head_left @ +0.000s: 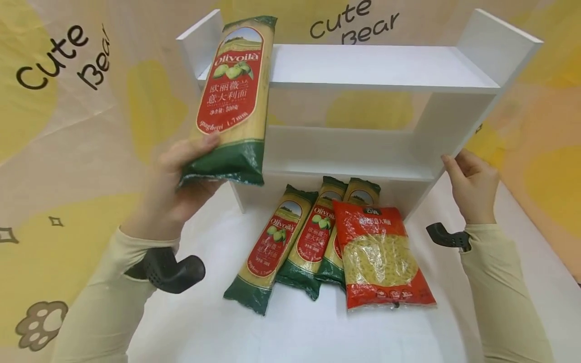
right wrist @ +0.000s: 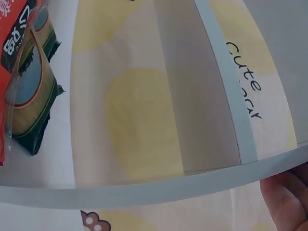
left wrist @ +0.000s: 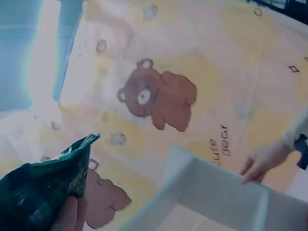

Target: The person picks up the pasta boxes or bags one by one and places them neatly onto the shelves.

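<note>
In the head view my left hand grips the green lower end of a spaghetti pack, thumb on its front. The pack is raised, slightly tilted, in front of the left side of a white shelf unit. The green pack end also shows in the left wrist view. With thumb and fingers my right hand pinches the edge of the shelf's right side panel. Below the shelf, several more green-ended spaghetti packs lie beside a red bag of short pasta, which partly covers one of them.
The shelf has a top board with raised side panels and a lower level. A white table surface lies under the packs. Behind hangs a yellow patterned cloth with lettering and printed bears.
</note>
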